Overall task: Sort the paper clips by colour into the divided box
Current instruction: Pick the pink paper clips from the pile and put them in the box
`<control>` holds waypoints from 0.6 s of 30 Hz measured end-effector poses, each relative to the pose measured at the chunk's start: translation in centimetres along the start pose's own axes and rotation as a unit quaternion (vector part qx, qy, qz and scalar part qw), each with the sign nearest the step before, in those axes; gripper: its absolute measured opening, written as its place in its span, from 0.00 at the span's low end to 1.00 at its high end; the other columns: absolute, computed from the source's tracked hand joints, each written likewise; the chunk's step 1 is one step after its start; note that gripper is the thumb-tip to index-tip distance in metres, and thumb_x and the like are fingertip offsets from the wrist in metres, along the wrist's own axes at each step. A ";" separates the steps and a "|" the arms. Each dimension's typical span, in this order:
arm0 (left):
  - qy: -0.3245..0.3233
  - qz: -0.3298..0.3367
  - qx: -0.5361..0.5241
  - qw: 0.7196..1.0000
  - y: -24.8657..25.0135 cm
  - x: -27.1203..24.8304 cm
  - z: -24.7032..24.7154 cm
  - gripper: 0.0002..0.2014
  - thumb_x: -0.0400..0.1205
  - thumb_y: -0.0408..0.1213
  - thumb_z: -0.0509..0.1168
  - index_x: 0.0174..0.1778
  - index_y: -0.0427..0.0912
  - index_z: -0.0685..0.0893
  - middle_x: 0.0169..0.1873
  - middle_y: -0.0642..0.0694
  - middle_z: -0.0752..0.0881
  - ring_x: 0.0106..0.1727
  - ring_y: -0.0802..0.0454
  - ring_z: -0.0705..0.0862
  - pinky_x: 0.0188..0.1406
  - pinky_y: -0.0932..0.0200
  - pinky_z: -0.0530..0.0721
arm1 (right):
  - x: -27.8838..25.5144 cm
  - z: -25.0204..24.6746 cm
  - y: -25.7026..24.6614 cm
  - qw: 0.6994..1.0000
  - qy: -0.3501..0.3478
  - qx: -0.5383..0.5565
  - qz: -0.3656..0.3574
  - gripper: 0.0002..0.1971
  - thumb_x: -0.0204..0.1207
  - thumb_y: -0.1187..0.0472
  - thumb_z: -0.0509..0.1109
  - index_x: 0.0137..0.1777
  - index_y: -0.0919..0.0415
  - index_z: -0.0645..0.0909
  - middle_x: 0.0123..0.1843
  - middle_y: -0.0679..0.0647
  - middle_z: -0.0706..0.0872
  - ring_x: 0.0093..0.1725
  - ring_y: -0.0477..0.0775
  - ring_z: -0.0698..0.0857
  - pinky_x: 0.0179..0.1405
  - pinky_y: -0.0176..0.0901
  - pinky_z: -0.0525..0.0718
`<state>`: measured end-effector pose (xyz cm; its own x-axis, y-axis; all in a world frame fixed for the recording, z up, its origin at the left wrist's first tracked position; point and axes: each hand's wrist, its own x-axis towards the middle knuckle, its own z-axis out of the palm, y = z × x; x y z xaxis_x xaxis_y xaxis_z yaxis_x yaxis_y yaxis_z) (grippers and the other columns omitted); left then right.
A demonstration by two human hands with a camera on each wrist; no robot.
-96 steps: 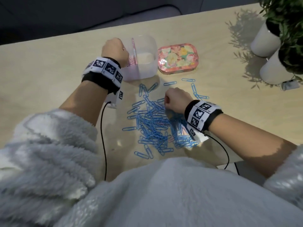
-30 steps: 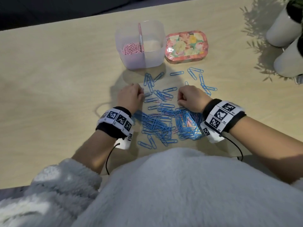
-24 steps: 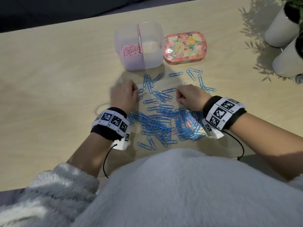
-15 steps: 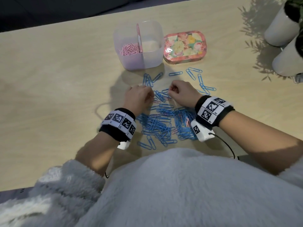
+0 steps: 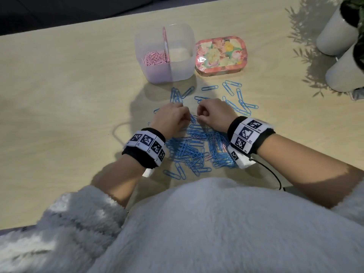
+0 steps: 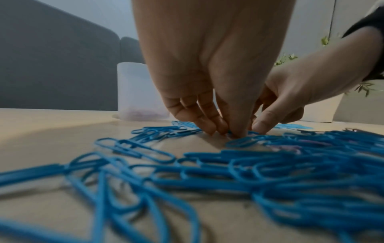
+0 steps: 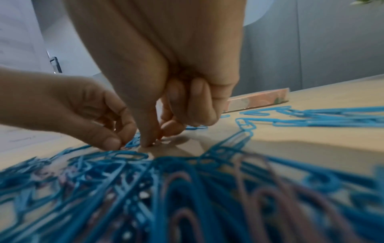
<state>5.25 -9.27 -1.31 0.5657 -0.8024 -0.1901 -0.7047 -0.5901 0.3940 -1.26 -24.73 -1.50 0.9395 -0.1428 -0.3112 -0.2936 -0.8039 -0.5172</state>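
The clear divided box point(image 5: 183, 67) stands at the back of the table, with pink clips point(image 5: 155, 58) in its left compartment. In front of it lies a spread pile of blue paper clips point(image 5: 195, 148) with a few pink ones point(image 7: 259, 189) mixed in. My left hand point(image 5: 188, 117) and right hand point(image 5: 198, 118) meet at the pile's far edge with their fingertips down on the table. In the right wrist view, my left hand point(image 7: 117, 144) pinches thumb to finger at a clip. My right hand point(image 7: 153, 141) pinches down beside it, its other fingers curled. The clip's colour is hidden.
A flowered tin point(image 5: 220, 55) lies right of the box. Two white plant pots point(image 5: 342, 56) stand at the far right edge. Loose blue clips point(image 5: 239, 103) are scattered between the tin and my right hand. A cable point(image 5: 273, 174) runs from my right wrist.
My left hand came back from the box to the pile. Both hands have since moved inward until their fingertips meet at the pile's far edge.
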 end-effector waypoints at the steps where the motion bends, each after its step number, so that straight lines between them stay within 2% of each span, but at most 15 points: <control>1: 0.002 -0.003 -0.001 1.000 0.1 0.1 0.1 0.07 0.75 0.32 0.65 0.47 0.37 0.84 0.46 0.37 0.83 0.51 0.38 0.80 0.45 0.51 0.73 | 0.1 0.1 -0.1 1.000 -0.004 0.001 0.008 0.02 0.71 0.61 0.70 0.42 0.58 0.81 0.38 0.48 0.78 0.41 0.53 0.77 0.40 0.43 0.71; 3: -0.003 -0.007 -0.009 1.000 0.2 0.1 0.1 0.07 0.76 0.31 0.64 0.48 0.35 0.82 0.49 0.37 0.82 0.53 0.40 0.78 0.45 0.56 0.70 | 0.2 0.1 -0.2 0.999 -0.029 0.008 0.013 0.01 0.72 0.63 0.68 0.41 0.59 0.79 0.39 0.50 0.78 0.42 0.56 0.79 0.40 0.43 0.71; 6: -0.016 0.010 -0.022 1.000 0.3 -0.2 0.0 0.06 0.76 0.28 0.61 0.47 0.33 0.80 0.46 0.37 0.82 0.50 0.39 0.79 0.45 0.52 0.73 | 0.0 -0.3 -0.4 0.998 -0.063 -0.023 -0.016 0.03 0.75 0.67 0.63 0.41 0.62 0.76 0.44 0.58 0.80 0.47 0.63 0.82 0.41 0.46 0.73; 9: -0.012 -0.031 -0.080 0.996 -0.1 -0.6 -0.6 0.09 0.81 0.31 0.59 0.55 0.34 0.78 0.41 0.43 0.77 0.45 0.45 0.76 0.45 0.55 0.70 | -0.3 -0.7 0.1 0.997 -0.054 -0.046 -0.031 0.05 0.77 0.69 0.59 0.49 0.68 0.75 0.51 0.67 0.82 0.50 0.67 0.81 0.45 0.51 0.74; 12: -0.021 -0.094 -0.182 0.979 -1.0 -0.8 -1.3 0.10 0.82 0.31 0.57 0.56 0.36 0.80 0.40 0.46 0.76 0.41 0.50 0.74 0.44 0.60 0.71 | -0.1 -1.7 1.2 0.997 -0.028 0.076 0.002 0.08 0.78 0.67 0.60 0.54 0.67 0.76 0.43 0.64 0.83 0.42 0.62 0.80 0.39 0.42 0.72; 14: -0.033 -0.134 -0.264 0.955 -1.5 -0.9 -1.6 0.09 0.82 0.29 0.56 0.50 0.40 0.80 0.34 0.50 0.77 0.34 0.55 0.74 0.35 0.67 0.72 | -0.1 -2.2 1.7 0.984 -0.036 0.172 0.038 0.08 0.76 0.70 0.59 0.49 0.65 0.79 0.32 0.56 0.78 0.31 0.53 0.75 0.26 0.32 0.70; 15: -0.035 -0.145 -0.290 0.945 -1.6 -1.0 -1.6 0.08 0.83 0.29 0.56 0.48 0.42 0.80 0.32 0.52 0.77 0.33 0.58 0.73 0.32 0.70 0.71 | -0.2 -2.3 1.7 0.974 -0.048 0.215 0.057 0.10 0.76 0.71 0.57 0.44 0.64 0.80 0.29 0.55 0.76 0.27 0.51 0.72 0.20 0.31 0.69; 18: -0.046 -0.146 -0.323 0.934 -1.8 -1.1 -1.5 0.08 0.84 0.29 0.56 0.43 0.41 0.79 0.34 0.55 0.79 0.36 0.61 0.75 0.39 0.71 0.73 | -0.6 -1.9 1.3 0.955 -0.060 0.273 0.101 0.14 0.76 0.71 0.55 0.32 0.60 0.75 0.28 0.56 0.76 0.25 0.51 0.73 0.16 0.30 0.69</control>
<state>6.51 -7.18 -0.42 0.6326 -0.6379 -0.4393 -0.1034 -0.6316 0.7683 -1.90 -26.74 -0.45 0.8370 -0.1697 -0.5202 -0.5451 -0.3411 -0.7658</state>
